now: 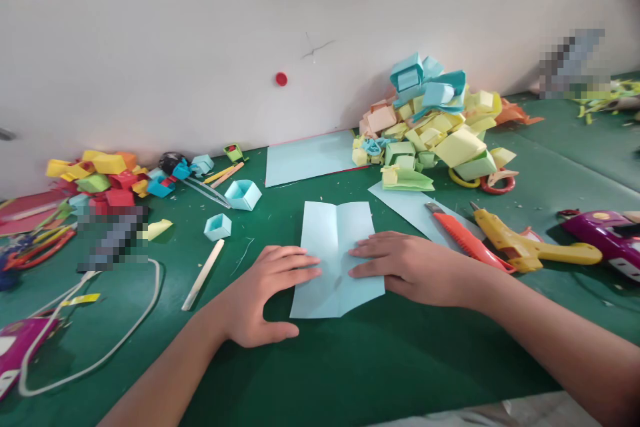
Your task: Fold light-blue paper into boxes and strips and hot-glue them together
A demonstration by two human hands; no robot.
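Observation:
A light blue sheet of paper (320,240) lies on the green tabletop, creased down its middle, with its right half lifted slightly. My left hand (267,293) rests at the sheet's left edge, fingers stretched over it and thumb apart on the table side. From the other side my right hand (410,263) lays its extended fingers on the right half; its thumb is partly hidden under that edge. Neither hand grips anything. Just left of the sheet are two small folded blue paper boxes (243,195) and a flat wooden stick (203,275).
A heap of folded paper pieces (440,127) stands at the back right by a white wall. On the right lie an orange cutter knife (467,237), a yellow glue gun (535,240) and a purple tool (607,240). A white cable (150,320) loops at left, near colourful paper boxes (107,177).

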